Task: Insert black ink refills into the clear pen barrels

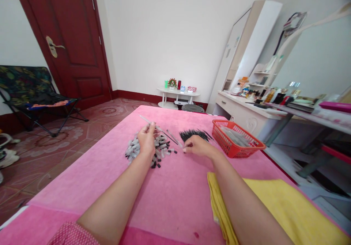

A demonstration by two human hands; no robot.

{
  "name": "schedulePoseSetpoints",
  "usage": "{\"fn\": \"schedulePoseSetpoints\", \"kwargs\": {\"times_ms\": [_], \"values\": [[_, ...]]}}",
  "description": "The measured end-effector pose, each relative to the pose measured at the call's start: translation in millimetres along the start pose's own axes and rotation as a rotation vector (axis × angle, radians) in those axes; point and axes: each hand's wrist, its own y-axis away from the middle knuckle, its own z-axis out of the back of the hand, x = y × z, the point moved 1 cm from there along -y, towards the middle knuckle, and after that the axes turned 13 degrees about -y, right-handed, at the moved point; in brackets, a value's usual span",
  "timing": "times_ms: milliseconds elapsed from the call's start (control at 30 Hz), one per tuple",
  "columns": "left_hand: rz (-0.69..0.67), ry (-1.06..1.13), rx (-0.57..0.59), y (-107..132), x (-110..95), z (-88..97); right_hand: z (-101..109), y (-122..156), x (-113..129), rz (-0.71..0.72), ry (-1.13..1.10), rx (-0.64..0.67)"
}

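My left hand is closed in a pinch around a thin pen refill, pale at its upper left end and dark at its lower right end. Below that hand lies a heap of small pen caps, whitish and black. My right hand has its fingertips together at the near end of a clear pen barrel, which slants up and left from them. Just behind the right hand is a pile of dark, thin refills; the hand covers part of it.
A red plastic basket with clear barrels stands right of the refills. A folded yellow cloth lies under my right forearm on the pink table cover. A vanity crowded with bottles is at the right, a folding chair at the left.
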Motion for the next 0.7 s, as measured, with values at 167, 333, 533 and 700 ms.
{"fn": "schedulePoseSetpoints", "kwargs": {"times_ms": [167, 333, 533, 700], "values": [[0.008, 0.020, 0.002, 1, -1, -2.5, 45, 26, -7, -0.204, 0.111, -0.056], [0.116, -0.031, 0.372, 23, 5, -18.3, 56, 34, -20, -0.425, 0.326, -0.301], [0.260, -0.120, 0.900, 53, 10, -32.3, 40, 18, -6, -0.238, 0.030, -0.348], [0.194, -0.178, 0.979, 60, 11, -33.9, 18, 6, 12, -0.063, -0.327, -0.213]]}}
